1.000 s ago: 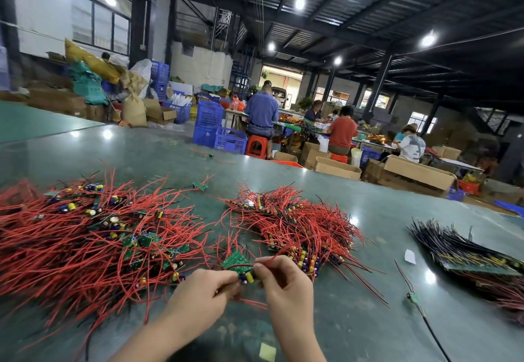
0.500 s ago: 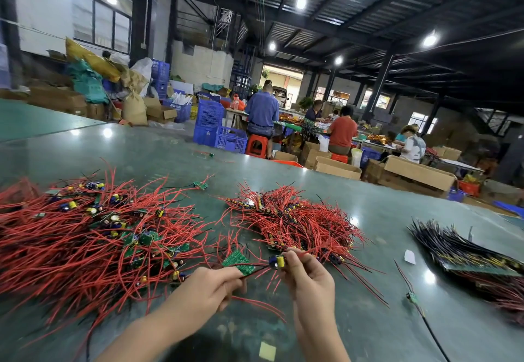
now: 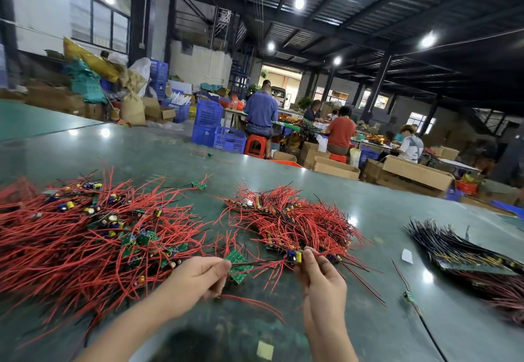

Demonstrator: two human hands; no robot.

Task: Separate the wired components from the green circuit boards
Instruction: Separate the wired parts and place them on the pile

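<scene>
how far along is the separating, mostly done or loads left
Loads left, it seems. Done: the middle heap looks like separated wired components. In hand: the left hand grips green circuit boards, while the right hand pinches a blue and yellow component, pulled apart from them. Left: the big left pile with boards among its red wires.

Hands: right hand (image 3: 321, 282) now well apart from left hand (image 3: 198, 278).
Wired component (image 3: 294, 257): pulled off green circuit board (image 3: 237, 265), toward right pile.

Blue crates (image 3: 217, 132), cardboard boxes (image 3: 416, 173) (open) and seated workers (image 3: 261, 112) behind.
</scene>
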